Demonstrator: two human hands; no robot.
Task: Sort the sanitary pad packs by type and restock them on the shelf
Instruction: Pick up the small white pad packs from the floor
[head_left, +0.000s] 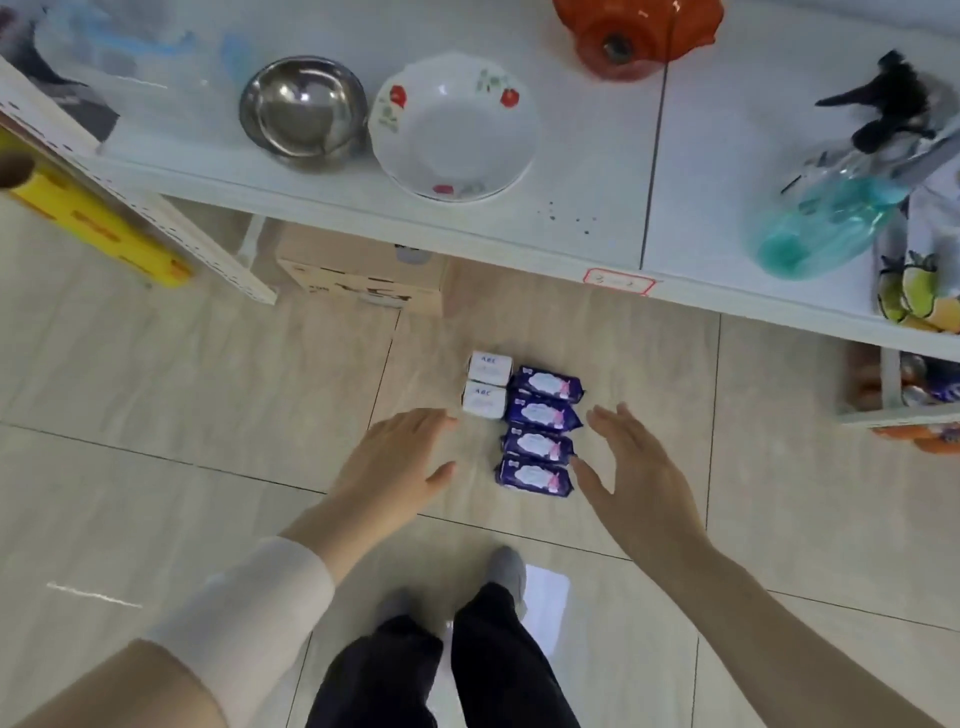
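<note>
Both hands hold nothing: I see the left hand (400, 457) and the right hand (641, 467) palms down, fingers straight and spread. Four purple packs (540, 431) lie in one column on the floor (208, 395), between the hands. Two white packs (487, 384) form a shorter column against the far left side of the purple column. The shelf (571, 218) front edge lies beyond them. On the shelf, a steel bowl (301, 111) and a white dish (454, 127) stand side by side.

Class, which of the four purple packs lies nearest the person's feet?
The purple pack at the column's near end, farthest from the shelf.
</note>
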